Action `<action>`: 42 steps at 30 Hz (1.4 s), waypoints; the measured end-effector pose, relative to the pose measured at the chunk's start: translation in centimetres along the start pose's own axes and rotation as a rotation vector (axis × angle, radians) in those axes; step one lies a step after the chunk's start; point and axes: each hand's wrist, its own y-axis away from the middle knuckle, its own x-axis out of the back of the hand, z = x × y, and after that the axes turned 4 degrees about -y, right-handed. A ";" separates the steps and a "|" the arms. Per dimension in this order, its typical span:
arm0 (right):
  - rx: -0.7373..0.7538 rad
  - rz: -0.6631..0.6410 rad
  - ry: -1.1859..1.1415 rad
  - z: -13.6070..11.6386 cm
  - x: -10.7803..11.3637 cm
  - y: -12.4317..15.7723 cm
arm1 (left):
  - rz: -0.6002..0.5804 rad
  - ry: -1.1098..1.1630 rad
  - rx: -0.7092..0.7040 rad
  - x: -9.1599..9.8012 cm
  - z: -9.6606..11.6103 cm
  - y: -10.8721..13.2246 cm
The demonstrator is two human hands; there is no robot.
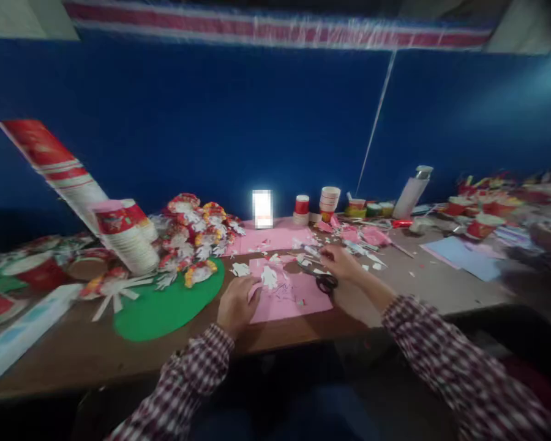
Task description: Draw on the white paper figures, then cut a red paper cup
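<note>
My left hand (pixel 237 304) rests on the near left edge of a pink paper sheet (pixel 288 299), fingers curled onto the paper; the picture is blurred and I cannot make out anything held. My right hand (pixel 340 261) lies over the sheet's far right corner, right next to black-handled scissors (pixel 325 281); whether it grips them is unclear. White paper scraps (pixel 269 276) lie on the pink sheet between both hands.
A green paper disc (pixel 165 310) lies left of the sheet, with a heap of cut red-and-white paper cups (pixel 193 239) behind it. Tall cup stacks (pixel 76 177) lean at left. Small cups (pixel 329 201), a bottle (pixel 411 192), a lit phone (pixel 262 209) stand at the back.
</note>
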 end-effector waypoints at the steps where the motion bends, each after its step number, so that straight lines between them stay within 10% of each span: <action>1: 0.034 -0.025 -0.011 -0.9 -0.6 0.6 | 0.004 -0.037 -0.014 0.5 0.3 0.0; 14: 0.304 -0.381 -0.092 -7.1 -2.5 6.4 | -0.467 -0.241 -0.244 5.9 4.2 1.3; 35: 0.392 -0.474 0.144 -8.7 -2.7 7.0 | -0.524 -0.187 -0.353 6.3 5.0 0.6; 42: 0.358 -0.379 0.082 -6.3 -2.4 4.9 | -0.414 -0.105 -0.148 5.4 3.3 -0.2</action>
